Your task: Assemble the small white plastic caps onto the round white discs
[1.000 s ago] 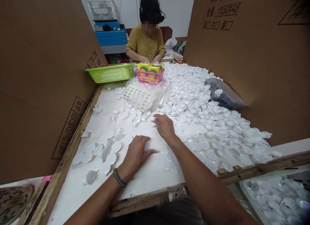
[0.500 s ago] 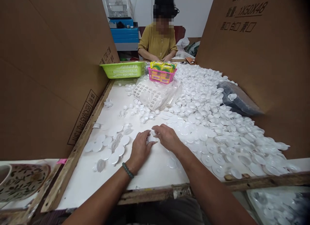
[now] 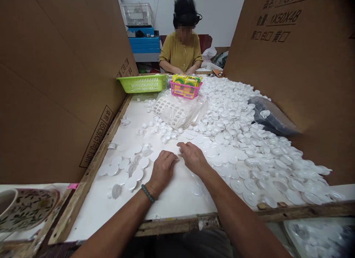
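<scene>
Near the middle of the white tabletop my left hand (image 3: 164, 168), with a green bead bracelet (image 3: 148, 193) at its wrist, is closed with its fingertips turned to the right. Whatever it may hold is hidden behind the fingers. Just to its right, my right hand (image 3: 192, 157) has curled fingers, with a small gap between the two hands. White parts cannot be told from the white table there. Round white plastic discs (image 3: 138, 174) lie in a loose group to the left. A large heap of white plastic pieces (image 3: 235, 121) spreads over the right side.
Brown cardboard walls (image 3: 63, 84) stand on both sides. Farther back are a green basket (image 3: 144, 84), a pink basket (image 3: 184, 90) of yellow packets and a clear plastic bag (image 3: 180, 111). Wooden strips (image 3: 177, 225) edge the table. A person (image 3: 181, 50) sits opposite.
My left hand has turned over, and the white round piece seen between its thumb and fingers is now hidden. My right fingers have drawn slightly away from the left hand.
</scene>
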A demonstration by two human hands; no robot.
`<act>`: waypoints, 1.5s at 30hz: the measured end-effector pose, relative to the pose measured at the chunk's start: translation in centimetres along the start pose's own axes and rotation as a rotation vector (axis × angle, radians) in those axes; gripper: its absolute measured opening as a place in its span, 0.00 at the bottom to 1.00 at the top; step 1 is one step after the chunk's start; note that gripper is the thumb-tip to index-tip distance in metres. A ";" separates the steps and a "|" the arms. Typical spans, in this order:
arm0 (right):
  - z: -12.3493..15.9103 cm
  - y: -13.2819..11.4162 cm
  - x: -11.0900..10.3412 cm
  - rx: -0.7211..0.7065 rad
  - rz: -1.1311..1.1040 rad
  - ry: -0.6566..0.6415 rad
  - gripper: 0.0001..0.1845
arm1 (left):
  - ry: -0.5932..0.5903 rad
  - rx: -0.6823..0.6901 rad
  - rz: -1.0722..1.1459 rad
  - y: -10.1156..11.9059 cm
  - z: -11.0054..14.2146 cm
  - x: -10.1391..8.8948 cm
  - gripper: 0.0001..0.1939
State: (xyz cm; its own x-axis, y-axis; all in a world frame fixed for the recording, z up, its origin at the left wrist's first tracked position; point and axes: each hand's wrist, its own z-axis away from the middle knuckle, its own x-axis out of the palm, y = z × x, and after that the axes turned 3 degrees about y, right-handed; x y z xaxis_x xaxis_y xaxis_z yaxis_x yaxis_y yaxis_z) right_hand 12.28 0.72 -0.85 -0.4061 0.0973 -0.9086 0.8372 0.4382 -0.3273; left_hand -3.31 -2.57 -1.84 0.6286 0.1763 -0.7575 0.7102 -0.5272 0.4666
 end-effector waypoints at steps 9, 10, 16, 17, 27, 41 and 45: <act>0.3 -0.3 -0.7 0.003 -0.068 0.008 0.18 | -0.023 -0.143 0.020 -0.3 1.2 -0.1 0.16; 0.4 -0.3 -0.8 0.003 -0.087 0.009 0.18 | -0.028 -0.182 0.026 -0.3 1.3 0.0 0.17; 0.7 -0.8 -1.2 -0.032 -0.084 -0.021 0.18 | -0.039 -0.286 0.075 -0.3 1.4 0.4 0.20; 0.7 -0.8 -1.2 -0.041 -0.069 -0.042 0.18 | -0.035 -0.292 0.077 -0.2 1.3 0.5 0.20; 1.0 -2.1 -1.0 -0.154 0.067 -0.127 0.17 | -0.013 -0.359 0.154 -0.2 0.9 0.7 0.16; 0.5 -4.1 -0.8 -0.210 0.217 -0.118 0.18 | -0.032 -0.471 0.337 -0.3 1.1 0.2 0.31; 0.7 -2.6 -0.5 -0.056 -0.055 -0.077 0.19 | -0.019 -0.490 0.375 -0.4 0.8 0.1 0.25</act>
State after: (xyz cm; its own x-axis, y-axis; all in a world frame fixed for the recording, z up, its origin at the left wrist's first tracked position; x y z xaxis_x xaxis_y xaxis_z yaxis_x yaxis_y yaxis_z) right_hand 10.56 -1.09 0.30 -0.4196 0.0043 -0.9077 0.7918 0.4907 -0.3636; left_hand -3.82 -3.02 -2.50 0.8612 0.0359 -0.5071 0.5078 -0.1069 0.8548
